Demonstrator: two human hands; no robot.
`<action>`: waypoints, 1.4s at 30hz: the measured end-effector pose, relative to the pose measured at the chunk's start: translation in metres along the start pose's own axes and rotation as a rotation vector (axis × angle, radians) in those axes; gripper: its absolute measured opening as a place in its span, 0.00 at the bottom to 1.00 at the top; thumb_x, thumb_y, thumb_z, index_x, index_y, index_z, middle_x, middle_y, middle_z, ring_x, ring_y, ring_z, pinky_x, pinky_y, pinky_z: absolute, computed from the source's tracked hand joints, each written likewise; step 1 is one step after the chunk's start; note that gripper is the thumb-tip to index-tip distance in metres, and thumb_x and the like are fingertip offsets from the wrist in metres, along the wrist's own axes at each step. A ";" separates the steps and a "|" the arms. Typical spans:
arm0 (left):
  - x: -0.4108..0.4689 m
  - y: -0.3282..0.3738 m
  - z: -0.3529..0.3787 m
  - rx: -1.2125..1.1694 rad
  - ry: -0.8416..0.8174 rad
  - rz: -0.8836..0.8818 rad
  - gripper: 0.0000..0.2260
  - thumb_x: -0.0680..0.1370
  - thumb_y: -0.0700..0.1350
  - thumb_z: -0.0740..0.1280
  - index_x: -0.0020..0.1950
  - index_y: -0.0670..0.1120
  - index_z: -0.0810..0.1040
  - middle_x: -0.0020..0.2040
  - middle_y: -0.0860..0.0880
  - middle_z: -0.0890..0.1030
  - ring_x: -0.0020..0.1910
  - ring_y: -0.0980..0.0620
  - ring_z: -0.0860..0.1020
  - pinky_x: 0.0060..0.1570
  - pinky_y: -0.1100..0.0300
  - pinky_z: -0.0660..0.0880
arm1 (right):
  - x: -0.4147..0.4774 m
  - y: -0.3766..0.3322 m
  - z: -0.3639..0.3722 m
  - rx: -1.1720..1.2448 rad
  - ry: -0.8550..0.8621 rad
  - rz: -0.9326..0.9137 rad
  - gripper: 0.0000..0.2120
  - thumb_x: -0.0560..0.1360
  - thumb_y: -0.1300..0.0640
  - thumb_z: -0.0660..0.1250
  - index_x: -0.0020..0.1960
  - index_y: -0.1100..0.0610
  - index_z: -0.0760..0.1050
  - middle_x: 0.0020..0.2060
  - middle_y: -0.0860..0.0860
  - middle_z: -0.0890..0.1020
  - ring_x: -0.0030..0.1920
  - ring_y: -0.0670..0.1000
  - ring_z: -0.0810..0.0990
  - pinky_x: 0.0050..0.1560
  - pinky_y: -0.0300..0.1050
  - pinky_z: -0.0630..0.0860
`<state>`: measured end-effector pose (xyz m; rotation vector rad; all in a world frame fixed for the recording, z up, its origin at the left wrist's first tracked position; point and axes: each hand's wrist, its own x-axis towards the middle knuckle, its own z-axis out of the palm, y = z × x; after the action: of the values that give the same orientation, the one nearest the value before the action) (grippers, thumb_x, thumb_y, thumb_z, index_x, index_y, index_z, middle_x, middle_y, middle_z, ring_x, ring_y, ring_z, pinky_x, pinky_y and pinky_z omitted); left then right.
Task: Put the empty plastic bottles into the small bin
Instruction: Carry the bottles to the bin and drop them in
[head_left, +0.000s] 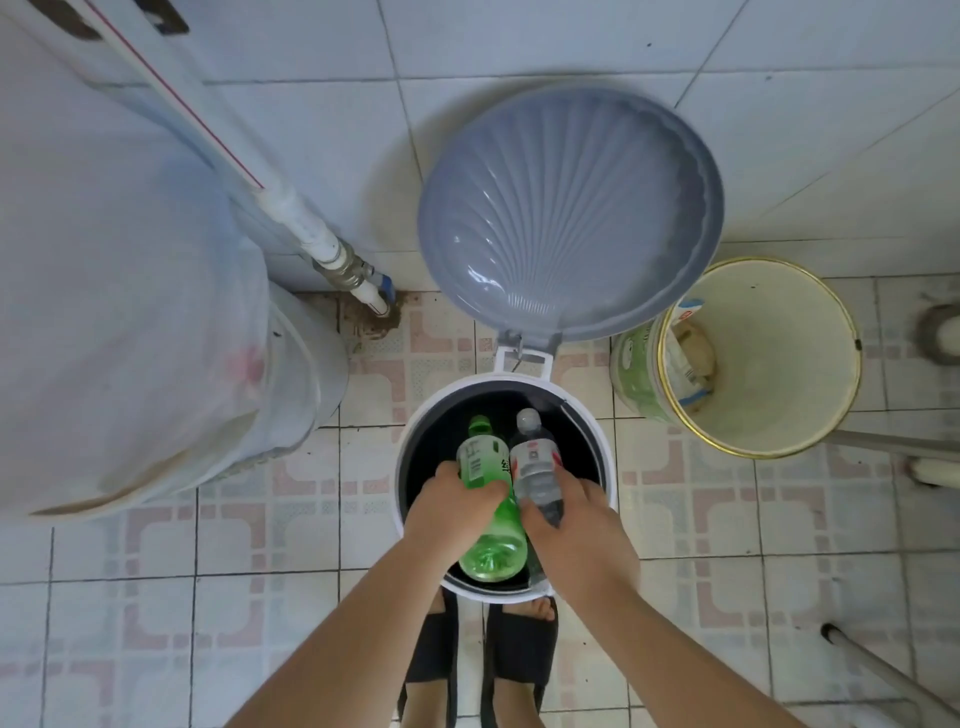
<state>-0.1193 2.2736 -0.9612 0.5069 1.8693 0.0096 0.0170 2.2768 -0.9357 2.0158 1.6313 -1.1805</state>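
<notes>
I see the left hand (451, 512) gripping a green bottle (491, 512) and the right hand (574, 525) gripping a clear bottle (535, 462), both caps pointing away, inside the small bin (605, 457) (grey lid (570, 213) upright) on the tiled floor (208, 545).

We look down at a tiled floor (249, 525) with pink and grey square shapes on it. At the far side stands a wall (519, 41) of plain white tiles. On the left we see a big white tub (130, 312) wrapped in thin plastic. A white pipe (291, 213) runs down along the wall to a metal tap (348, 267) near the floor, and the floor around it looks dirty and brown. On the right sits a cream bucket (779, 364) with a gold rim and some scraps inside. Near the right edge, grey metal legs (883, 680) cross the floor. The light is soft and even.
</notes>
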 end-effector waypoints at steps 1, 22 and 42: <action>-0.001 -0.001 0.000 -0.022 -0.024 -0.003 0.26 0.70 0.55 0.68 0.63 0.46 0.67 0.50 0.47 0.77 0.45 0.48 0.79 0.46 0.53 0.77 | -0.001 0.000 -0.001 -0.001 -0.006 -0.014 0.26 0.75 0.43 0.57 0.72 0.45 0.59 0.66 0.49 0.69 0.59 0.54 0.73 0.47 0.47 0.74; -0.242 0.055 -0.178 0.488 0.587 0.649 0.20 0.77 0.51 0.58 0.69 0.50 0.64 0.65 0.52 0.71 0.63 0.51 0.70 0.58 0.58 0.70 | -0.179 -0.121 -0.165 -0.048 0.219 -0.364 0.27 0.76 0.50 0.57 0.73 0.47 0.55 0.70 0.46 0.67 0.66 0.50 0.69 0.62 0.46 0.71; -0.636 0.051 -0.357 0.183 1.455 0.777 0.22 0.74 0.46 0.64 0.67 0.43 0.70 0.65 0.46 0.75 0.63 0.47 0.73 0.62 0.53 0.69 | -0.487 -0.283 -0.379 -0.072 0.725 -1.200 0.25 0.77 0.52 0.58 0.73 0.51 0.59 0.70 0.48 0.67 0.69 0.50 0.66 0.66 0.48 0.63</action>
<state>-0.2559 2.1832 -0.2484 1.6159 2.8890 0.9520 -0.0971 2.2913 -0.2662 1.3681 3.4059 -0.5458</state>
